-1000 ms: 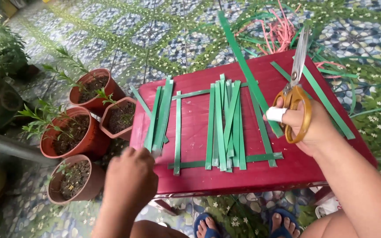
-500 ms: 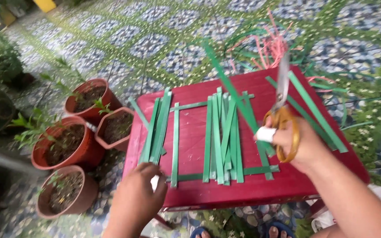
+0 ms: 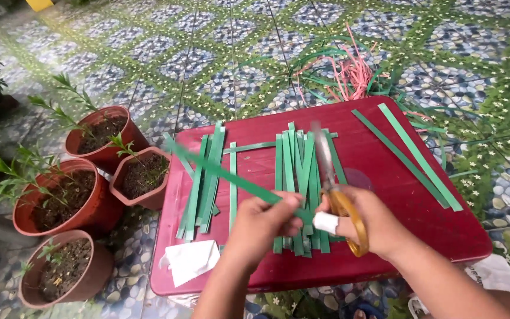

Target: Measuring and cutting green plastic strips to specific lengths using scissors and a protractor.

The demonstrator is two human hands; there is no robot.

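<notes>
head | left hand (image 3: 265, 223) pinches one long green strip (image 3: 225, 174) at its near end, strip slanting up-left over the red table (image 3: 385, 159) | right hand (image 3: 373, 227) grips orange-handled scissors (image 3: 333, 189), blades pointing away, just beside the strip | strip flat, narrow, blurred

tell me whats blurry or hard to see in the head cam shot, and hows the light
Head view: soft, even daylight, no hard shadows or glare. The scissors in the right hand and the green strip pinched by the left hand are motion-smeared. The red table, the laid-out strips and the clay pots stay fairly sharp; frame edges bend slightly.
</notes>
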